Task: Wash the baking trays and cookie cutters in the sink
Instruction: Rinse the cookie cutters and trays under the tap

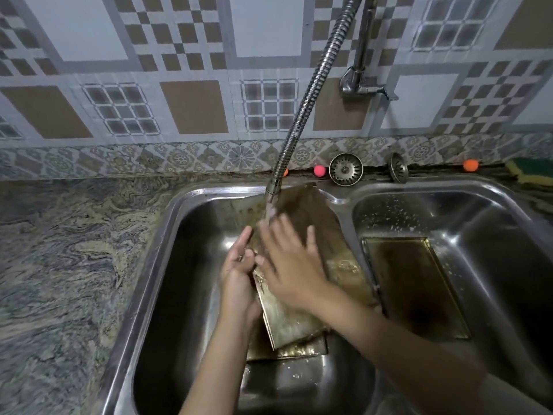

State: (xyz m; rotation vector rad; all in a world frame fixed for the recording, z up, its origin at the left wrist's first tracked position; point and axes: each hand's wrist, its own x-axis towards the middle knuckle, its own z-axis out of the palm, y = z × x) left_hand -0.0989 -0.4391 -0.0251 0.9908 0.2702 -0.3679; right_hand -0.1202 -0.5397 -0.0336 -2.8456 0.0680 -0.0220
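Well to the left of our hands runs the marbled granite tabletop (68, 250), carrying nothing we need. Our left hand (238, 272) grips the left edge of the tilted baking tray (287, 319) in the left basin of the double sink (167, 235), fingers curled round the rim, the tray leaning from the basin floor up toward the back rim. A second tray (296, 350) seems to lie under its lower end, just beneath our wrists. Our right hand (291, 262) lies flat on the tray face, fingers spread and straight, holding nothing (it is blurred, so we judge it is rubbing). Just beyond the fingertips the flexible faucet hose (302, 115) pours water onto the tray's upper part.

To rinse well, we should keep the tray tilted so water sheets down its length, work the palm along the rim folds and corners where residue hides, and hold the left grip firm, since wet metal slides easily.

To the right of our right hand, another baking tray (416, 289) lies flat in the right basin. We cannot see any cookie cutters.
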